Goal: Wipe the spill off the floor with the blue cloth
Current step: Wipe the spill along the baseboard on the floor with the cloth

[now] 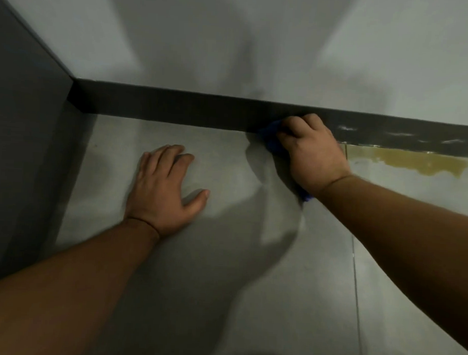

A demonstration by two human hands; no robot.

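Along the left edge stands a dark grey panel (pixel 22 117), running down to the corner where it meets the dark skirting board (pixel 177 109) at the foot of the pale wall (pixel 179 37). Below the skirting lies the grey tiled floor (pixel 224 256), crossed by soft shadows of the arms.

Left of centre, the left hand (pixel 160 190) lies flat on the floor, palm down, fingers spread loosely and pointing toward the skirting, thumb stretched out to the right. It holds nothing. Its bare forearm runs back to the lower left corner of the view.

Right of centre, the right hand (pixel 312 153) presses down where the floor meets the skirting, its fingers curled and closed over the blue cloth (pixel 271 138). Most of the cloth is hidden under the hand: a bunched part shows at the fingertips, touching the base of the skirting, and a small blue tip shows under the wrist. The hand is a little blurred. Its forearm reaches back to the right edge.

Further right, a thin grout line (pixel 356 288) runs down the floor from the skirting toward the bottom of the view. Beyond it, the yellowish-brown spill (pixel 419 164) lies on the floor just against the skirting, clear of the cloth and to the right of the right hand, with paler wet streaks around it. Whitish smears (pixel 399 134) mark the skirting above the spill.
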